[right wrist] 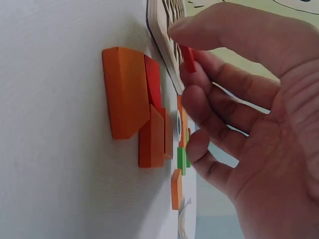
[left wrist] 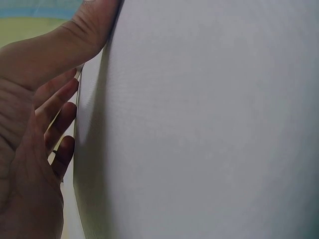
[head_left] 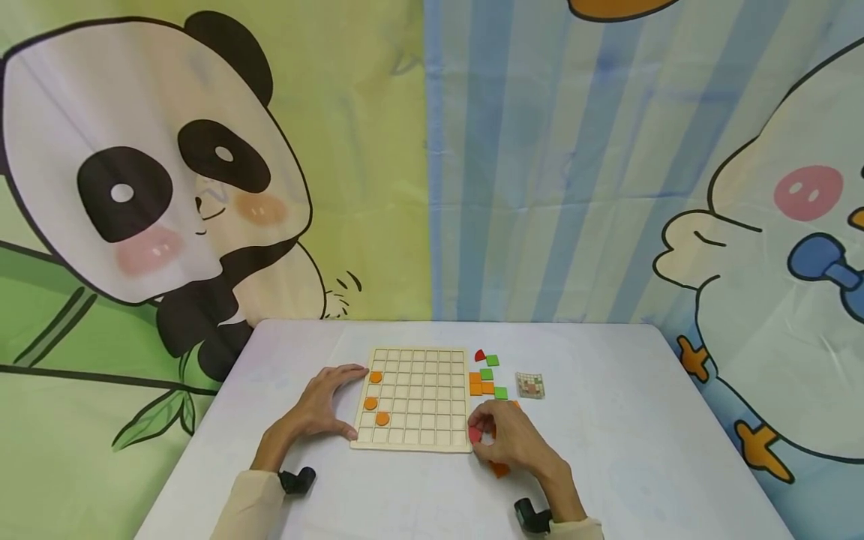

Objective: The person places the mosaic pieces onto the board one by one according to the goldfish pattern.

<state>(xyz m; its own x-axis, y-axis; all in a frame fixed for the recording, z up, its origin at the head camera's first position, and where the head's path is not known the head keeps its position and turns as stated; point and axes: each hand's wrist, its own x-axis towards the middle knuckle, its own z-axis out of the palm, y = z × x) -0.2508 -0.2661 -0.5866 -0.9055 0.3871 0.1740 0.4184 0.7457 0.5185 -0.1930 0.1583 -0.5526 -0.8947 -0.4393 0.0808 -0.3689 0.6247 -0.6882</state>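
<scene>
Red piece (head_left: 475,434) sits just beyond the lower right edge of the wooden grid board, pinched between the thumb and fingertips of the right hand (head_left: 511,436); in the right wrist view the remaining fingers are loosely bent and separated from one another. The grid board (head_left: 424,400) lies flat on the white table (head_left: 628,420), with three orange discs (head_left: 376,376) on its left side: two in the leftmost column, and the lowest one in the next column over. At the board's left edge, the left hand (head_left: 316,405) is spread wide, the thumb near the lower corner and the fingertips reaching the edge higher up, with nothing pinched in it. Just right of the board are some flat orange squares (head_left: 475,389) set close together, several green squares (head_left: 500,393), and a red rounded piece (head_left: 480,355) near the top. More orange pieces (right wrist: 124,92) lie under the right hand, with another red piece (right wrist: 153,82) among them. Farther right is a small card (head_left: 529,385) with a coloured grid pattern. Both wrists carry black devices (head_left: 297,481) near pale sleeves (head_left: 250,506). Behind the table hang a green curtain with a panda (head_left: 148,157) and a blue striped one with a white bird (head_left: 763,322).
</scene>
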